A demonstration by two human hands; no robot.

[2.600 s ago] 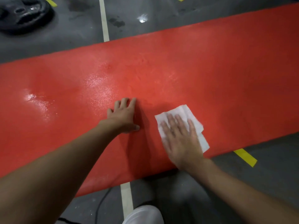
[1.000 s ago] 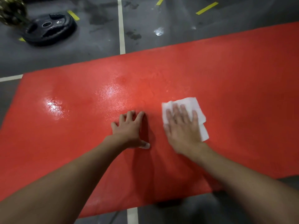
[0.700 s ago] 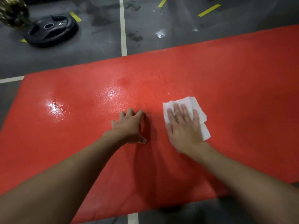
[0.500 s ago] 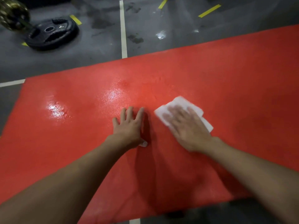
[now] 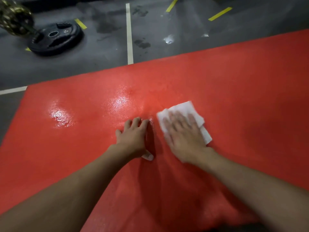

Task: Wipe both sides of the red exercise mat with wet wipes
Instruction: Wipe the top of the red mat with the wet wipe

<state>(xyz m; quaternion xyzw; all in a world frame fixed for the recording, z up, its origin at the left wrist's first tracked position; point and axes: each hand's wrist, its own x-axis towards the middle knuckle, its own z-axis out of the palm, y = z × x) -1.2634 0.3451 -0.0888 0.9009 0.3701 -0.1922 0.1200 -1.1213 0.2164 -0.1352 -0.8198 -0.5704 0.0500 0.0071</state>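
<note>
Mat [image 5: 242, 84], wipe [image 5: 182, 107] half under right hand [image 5: 185, 138]

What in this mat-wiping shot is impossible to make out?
Head view:
Red mat underside: faces the floor; right end cut off by the frame.
Wet wipe: partly covered by the blurred right hand.
Pale bit at left hand's thumb: too small.
Gold object, top left: blurred, cropped.

Glossy wet mat [image 5: 234, 91]; soft white wipe [image 5: 184, 108].
</note>
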